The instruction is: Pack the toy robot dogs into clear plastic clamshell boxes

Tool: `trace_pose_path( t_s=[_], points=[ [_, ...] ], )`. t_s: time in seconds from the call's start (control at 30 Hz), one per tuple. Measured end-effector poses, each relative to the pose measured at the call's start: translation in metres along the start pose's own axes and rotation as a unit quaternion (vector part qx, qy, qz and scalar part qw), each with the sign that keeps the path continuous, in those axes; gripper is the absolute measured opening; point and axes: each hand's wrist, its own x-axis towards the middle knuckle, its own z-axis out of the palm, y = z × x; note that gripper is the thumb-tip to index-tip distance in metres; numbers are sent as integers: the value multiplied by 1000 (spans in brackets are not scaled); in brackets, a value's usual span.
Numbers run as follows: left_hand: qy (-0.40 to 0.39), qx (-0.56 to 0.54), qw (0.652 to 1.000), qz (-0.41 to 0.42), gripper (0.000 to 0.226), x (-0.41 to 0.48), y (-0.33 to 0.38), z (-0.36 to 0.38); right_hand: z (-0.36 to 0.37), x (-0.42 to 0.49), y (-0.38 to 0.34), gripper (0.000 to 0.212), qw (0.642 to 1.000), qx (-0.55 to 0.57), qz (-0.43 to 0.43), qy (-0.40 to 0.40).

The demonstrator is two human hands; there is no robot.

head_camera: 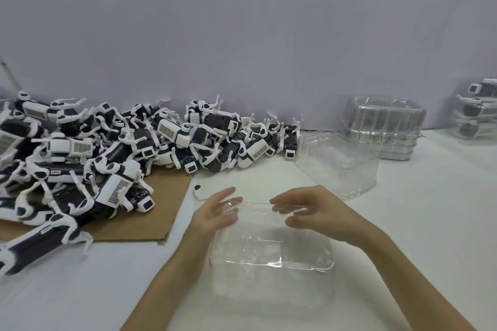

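Observation:
A clear plastic clamshell box (271, 252) sits open on the white table in front of me, its lid raised. My left hand (215, 212) rests with straight fingers against the lid's left side. My right hand (309, 209) grips the lid's top edge on the right, fingers over the rim and thumb below. A large pile of black-and-white toy robot dogs (113, 148) lies at the left, partly on a brown cardboard sheet (158, 212). The box holds no dog.
Another empty clear clamshell (341, 164) lies open behind my hands. A stack of empty clamshells (384, 126) stands at the back right, with packed boxes (476, 110) at the far right edge. A small loose white part (198, 191) lies near the cardboard. A grey wall runs behind.

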Motion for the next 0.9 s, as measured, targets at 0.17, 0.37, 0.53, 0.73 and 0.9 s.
trace_pose_path(
  t_s=[0.17, 0.37, 0.53, 0.73, 0.9],
  points=[
    [107, 41, 993, 41, 46, 4, -5, -3, -4, 5, 4, 29, 991, 32, -7, 129],
    [273, 90, 953, 92, 31, 9, -3, -14, 5, 5, 14, 29, 999, 15, 10, 43],
    [544, 184, 802, 164, 50, 9, 6, -49, 13, 7, 14, 30, 998, -5, 8, 62],
    [491, 259, 831, 29, 41, 13, -9, -91, 13, 8, 15, 29, 998, 1, 9, 58],
    [435, 293, 849, 62, 36, 20, -12, -95, 12, 8, 17, 31, 998, -3, 11, 57]
  ],
)
